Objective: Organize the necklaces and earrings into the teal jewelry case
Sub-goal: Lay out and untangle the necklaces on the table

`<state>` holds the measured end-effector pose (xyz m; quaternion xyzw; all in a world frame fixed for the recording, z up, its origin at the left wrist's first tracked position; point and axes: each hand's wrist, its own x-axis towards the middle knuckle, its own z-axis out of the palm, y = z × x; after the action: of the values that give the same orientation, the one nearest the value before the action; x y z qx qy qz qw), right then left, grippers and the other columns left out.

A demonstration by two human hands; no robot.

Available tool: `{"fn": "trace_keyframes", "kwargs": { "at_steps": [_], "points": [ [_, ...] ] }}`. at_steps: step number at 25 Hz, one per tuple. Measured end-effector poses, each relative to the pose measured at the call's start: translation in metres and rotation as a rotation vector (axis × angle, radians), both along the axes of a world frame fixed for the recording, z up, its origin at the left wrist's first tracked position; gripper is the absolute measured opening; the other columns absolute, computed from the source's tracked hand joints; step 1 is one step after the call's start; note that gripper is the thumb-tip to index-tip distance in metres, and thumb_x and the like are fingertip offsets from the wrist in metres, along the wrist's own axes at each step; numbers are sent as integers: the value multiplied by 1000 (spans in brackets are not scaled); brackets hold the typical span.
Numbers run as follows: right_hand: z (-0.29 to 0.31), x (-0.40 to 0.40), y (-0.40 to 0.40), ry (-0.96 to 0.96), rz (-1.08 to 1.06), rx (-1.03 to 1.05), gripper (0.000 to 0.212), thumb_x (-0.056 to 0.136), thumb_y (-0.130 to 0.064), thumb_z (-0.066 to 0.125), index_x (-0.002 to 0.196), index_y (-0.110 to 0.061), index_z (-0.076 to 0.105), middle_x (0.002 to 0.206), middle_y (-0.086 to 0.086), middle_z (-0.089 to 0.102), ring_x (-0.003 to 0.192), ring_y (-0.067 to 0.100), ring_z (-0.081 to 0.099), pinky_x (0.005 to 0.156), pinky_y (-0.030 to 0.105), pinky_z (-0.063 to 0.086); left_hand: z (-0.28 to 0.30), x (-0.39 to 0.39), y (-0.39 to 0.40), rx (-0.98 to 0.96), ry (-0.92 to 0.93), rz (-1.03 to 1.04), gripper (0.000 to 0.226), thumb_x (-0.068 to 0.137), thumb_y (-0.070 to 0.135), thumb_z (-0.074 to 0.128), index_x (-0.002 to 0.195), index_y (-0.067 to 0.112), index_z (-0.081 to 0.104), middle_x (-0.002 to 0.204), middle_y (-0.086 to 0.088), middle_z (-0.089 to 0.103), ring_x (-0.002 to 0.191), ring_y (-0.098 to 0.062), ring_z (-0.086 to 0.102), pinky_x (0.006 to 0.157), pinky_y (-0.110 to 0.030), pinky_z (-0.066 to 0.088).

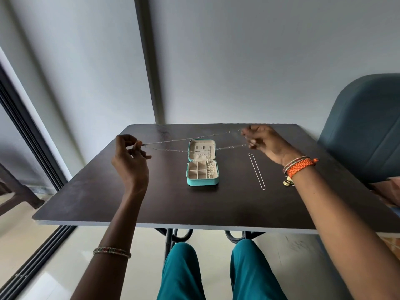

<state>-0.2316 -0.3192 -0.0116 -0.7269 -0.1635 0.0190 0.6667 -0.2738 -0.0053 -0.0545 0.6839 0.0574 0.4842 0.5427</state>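
Both hands (129, 156) (263, 140) stretch necklace (186, 138) above open case (202, 162).

The jewelry case (202, 181) was teal outside and lined in pale cream. It sat on a dark brown counter (151, 191) with a pale grey edge. The stretched necklace (190, 140) and the one lying flat (256, 171) were silvery. A woven orange bracelet (299, 167) circled one wrist, a multicoloured beaded bangle (112, 251) the other forearm. The trousers (181, 276) were teal, the chair (363, 131) dull blue.

over case (202, 182): taut necklace (184, 138) spans | right: chain (256, 171), possibly earrings (289, 182) | left tabletop (97, 187): bare
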Motion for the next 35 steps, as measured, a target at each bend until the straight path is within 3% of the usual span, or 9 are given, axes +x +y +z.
{"fn": "trace_keyframes", "kwargs": {
  "at_steps": [4,7,10,13,19,24,28,31,35],
  "points": [
    [-2,11,-6,225,61,541,16,93,-22,48,77,-20,52,75,-6,63,77,11,62,77,35,47,-22,-7,-3,123,0,19,13,90,-7,50,90,5,52,81,-6,58,59,-4,59,58,-31,55],
    [2,23,-4,279,-22,872,20,95,-12,43,78,-11,53,70,1,64,71,15,63,69,32,57,-35,-15,-9,311,-28,-5,20,82,-16,52,89,2,58,79,-12,65,67,-15,63,64,-16,48],
    [9,40,-5,328,-218,974,18,92,-2,41,79,-3,52,71,7,61,64,16,61,58,29,58,-49,-24,-18,484,-76,-59,16,83,-12,57,93,0,62,84,-14,67,73,-24,65,67,-33,55],
    [9,63,-13,415,-326,842,23,92,4,34,76,-3,49,72,8,51,63,14,51,49,24,55,-63,-32,-26,660,-130,-123,9,88,1,60,96,3,63,90,-13,67,77,-22,64,69,-32,53],
    [-5,92,-35,278,-421,147,27,89,13,46,77,-5,61,73,7,55,57,10,52,54,20,54,-83,-45,-46,953,-78,-276,25,89,9,51,114,6,57,105,-17,64,90,-26,64,74,-31,56],
    [-20,109,-35,104,-521,-134,30,89,13,44,73,-6,59,71,6,56,62,11,54,65,25,56,-91,-51,-66,900,-80,-321,22,90,11,51,110,4,60,103,-16,65,92,-22,63,79,-29,54],
    [-28,117,-44,58,-357,-275,32,94,11,42,73,-9,56,73,7,55,67,12,55,59,20,56,-91,-41,-55,801,-25,-254,14,86,-2,62,100,1,66,99,-14,67,88,-19,63,78,-27,53],
    [-26,116,-50,-91,-261,-466,26,92,11,45,81,-6,61,76,3,59,72,9,57,64,15,54,-87,-27,-36,708,29,-191,13,85,-6,63,95,2,65,92,-11,67,80,-18,64,72,-29,53],
    [-20,111,-47,-221,-185,-519,22,91,12,47,100,1,63,80,3,60,72,3,59,70,12,54,-86,-17,-16,596,62,-124,9,88,-2,59,96,0,64,91,-12,67,79,-16,62,73,-38,57]
  ]
}}
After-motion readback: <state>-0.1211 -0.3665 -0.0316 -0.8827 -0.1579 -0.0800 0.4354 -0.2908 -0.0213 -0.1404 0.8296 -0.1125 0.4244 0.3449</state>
